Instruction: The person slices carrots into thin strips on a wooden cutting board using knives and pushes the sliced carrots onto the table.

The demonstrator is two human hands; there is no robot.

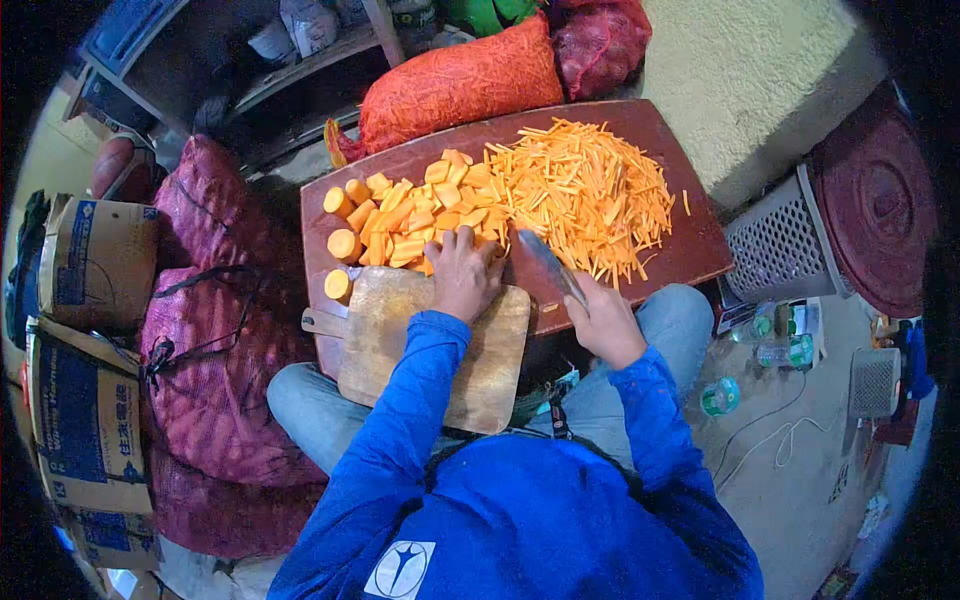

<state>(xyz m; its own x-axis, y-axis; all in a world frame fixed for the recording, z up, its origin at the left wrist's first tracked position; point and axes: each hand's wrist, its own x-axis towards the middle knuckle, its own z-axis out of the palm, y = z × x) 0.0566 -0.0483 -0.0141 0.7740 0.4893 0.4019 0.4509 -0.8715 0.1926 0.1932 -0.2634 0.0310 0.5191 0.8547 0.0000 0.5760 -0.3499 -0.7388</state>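
My right hand is closed round the handle of a knife, its blade slanting up and left over the near side of a heap of carrot strips. Bent fingers of my left hand press on carrot slices at the near edge of their pile; what lies under the fingertips is partly hidden. Below that hand, a wooden cutting board rests across the table edge and my lap. Thick carrot chunks stand along the left of the dark red table.
Behind the table lies an orange mesh sack, with a purple mesh sack beside it. Large red mesh sacks and cardboard boxes line the left. At right are a grey basket, a maroon lid and plastic bottles.
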